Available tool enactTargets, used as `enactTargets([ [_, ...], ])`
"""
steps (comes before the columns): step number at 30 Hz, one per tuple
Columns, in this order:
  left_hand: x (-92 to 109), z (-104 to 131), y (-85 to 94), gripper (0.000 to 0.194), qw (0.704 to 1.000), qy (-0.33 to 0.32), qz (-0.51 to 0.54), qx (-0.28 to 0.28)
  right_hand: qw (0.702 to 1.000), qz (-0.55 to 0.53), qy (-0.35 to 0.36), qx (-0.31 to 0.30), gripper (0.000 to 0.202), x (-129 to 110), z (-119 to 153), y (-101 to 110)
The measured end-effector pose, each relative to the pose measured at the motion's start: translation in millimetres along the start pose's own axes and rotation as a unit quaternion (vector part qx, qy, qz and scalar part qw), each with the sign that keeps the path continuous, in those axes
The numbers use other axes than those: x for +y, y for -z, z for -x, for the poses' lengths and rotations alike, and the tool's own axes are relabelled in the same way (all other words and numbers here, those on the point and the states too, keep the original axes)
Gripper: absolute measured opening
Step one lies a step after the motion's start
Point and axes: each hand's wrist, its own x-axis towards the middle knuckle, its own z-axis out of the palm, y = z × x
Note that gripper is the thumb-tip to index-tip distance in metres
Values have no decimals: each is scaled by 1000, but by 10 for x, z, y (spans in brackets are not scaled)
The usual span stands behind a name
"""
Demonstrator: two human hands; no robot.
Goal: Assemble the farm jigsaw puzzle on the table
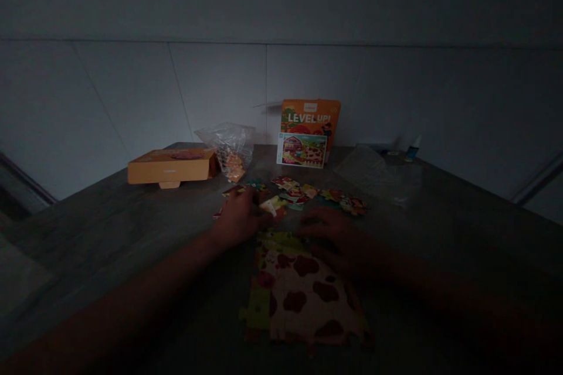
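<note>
A partly joined jigsaw puzzle (303,299) lies in front of me, with a spotted cow on green ground. At its top left, my left hand (241,218) has its fingers bent and closed at the edge of a light puzzle piece (273,205); the dim light blurs the exact grip. My right hand (336,237) rests by the puzzle's upper right edge, its fingers stretched out and apart. Beyond both hands are loose puzzle pieces (295,190) in a scattered row, and more pieces (345,199) lie to the right.
An orange box (169,170) lies at the left beside a clear plastic bag (229,146) with pieces inside. A picture card (301,150) leans on an upright orange box (311,116) near the wall. Clear plastic wrap (382,179) and a small bottle (412,151) are at the right.
</note>
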Motion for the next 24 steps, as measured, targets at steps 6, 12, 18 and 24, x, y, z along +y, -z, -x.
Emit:
enactTargets([
  [6,142,76,25,26,980,-92,177,5,999,-7,34,22,35,4,-9,-14],
  [12,223,189,62,55,960,-158,213,-94,996,-8,72,54,50,2,8,-69],
  [18,278,233,73,47,944,-162,225,-179,994,-22,50,90,35,-77,-18,-15],
  [24,314,277,96,50,923,-132,268,-241,990,-19,11,137,28,-104,-18,3],
])
